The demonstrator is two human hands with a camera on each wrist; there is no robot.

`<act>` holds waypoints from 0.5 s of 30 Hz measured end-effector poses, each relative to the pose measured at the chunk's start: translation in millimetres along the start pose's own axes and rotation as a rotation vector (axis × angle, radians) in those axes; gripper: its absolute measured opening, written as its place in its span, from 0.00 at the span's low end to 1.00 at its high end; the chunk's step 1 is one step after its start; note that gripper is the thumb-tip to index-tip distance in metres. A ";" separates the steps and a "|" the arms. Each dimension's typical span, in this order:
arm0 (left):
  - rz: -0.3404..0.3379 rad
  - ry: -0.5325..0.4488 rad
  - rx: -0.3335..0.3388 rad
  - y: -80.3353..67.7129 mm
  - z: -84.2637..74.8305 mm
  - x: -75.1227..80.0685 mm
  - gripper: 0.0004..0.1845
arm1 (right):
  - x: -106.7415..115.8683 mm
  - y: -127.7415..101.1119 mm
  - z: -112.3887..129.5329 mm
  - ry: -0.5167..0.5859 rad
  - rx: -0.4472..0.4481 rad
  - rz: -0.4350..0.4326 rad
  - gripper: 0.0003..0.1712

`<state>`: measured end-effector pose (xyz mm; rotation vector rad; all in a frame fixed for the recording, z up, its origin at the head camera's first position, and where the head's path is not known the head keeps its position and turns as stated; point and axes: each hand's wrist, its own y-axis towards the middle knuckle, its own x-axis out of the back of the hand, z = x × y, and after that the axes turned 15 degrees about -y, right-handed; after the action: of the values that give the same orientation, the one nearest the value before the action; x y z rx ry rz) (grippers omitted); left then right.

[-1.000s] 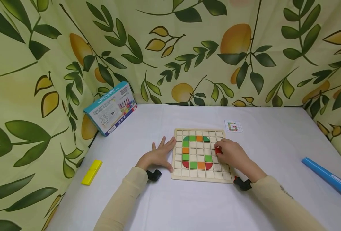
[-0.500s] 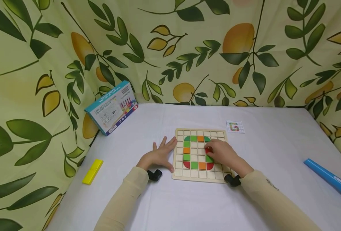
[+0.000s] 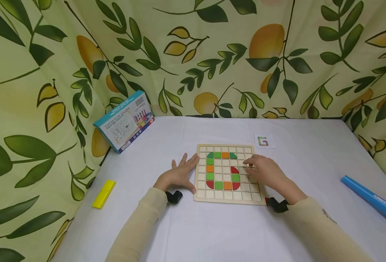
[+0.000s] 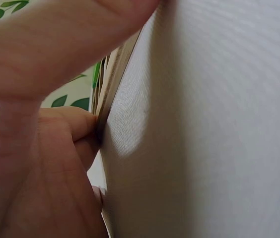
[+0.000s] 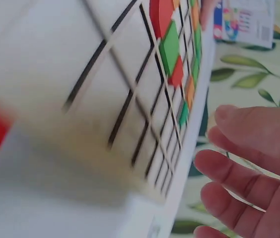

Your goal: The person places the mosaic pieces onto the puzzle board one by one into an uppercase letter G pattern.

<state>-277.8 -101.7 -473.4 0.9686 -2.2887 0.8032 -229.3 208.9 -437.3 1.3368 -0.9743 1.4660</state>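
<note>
On smooth white cloth, a gridded wooden board (image 3: 227, 198) holds glossy tiles (image 3: 217, 185).

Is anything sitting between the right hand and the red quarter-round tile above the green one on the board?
Nothing visible does. The right hand hovers over the wooden board's right side, fingers relaxed and empty. The red tile lies just beyond its fingertips, with only bare grid squares between. The left hand rests flat against the board's left edge.

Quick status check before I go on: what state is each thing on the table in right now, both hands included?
Wooden grid board: flat, partly filled with a coloured G.
Red quarter piece: seated above a green square.
Left hand: fingers spread flat, at the board's left edge.
Right hand: open, empty, over the board's right side.
Pattern card: face up.
Blue box: closed.
</note>
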 end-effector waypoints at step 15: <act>0.003 -0.008 0.007 1.7 -2.6 0.4 0.70 | -9.7 -91.3 -23.0 0.002 -0.052 0.094 0.22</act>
<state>-278.7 -99.1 -471.9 0.9731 -2.2966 0.8104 -148.3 256.0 -451.1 1.2666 -1.0792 1.5018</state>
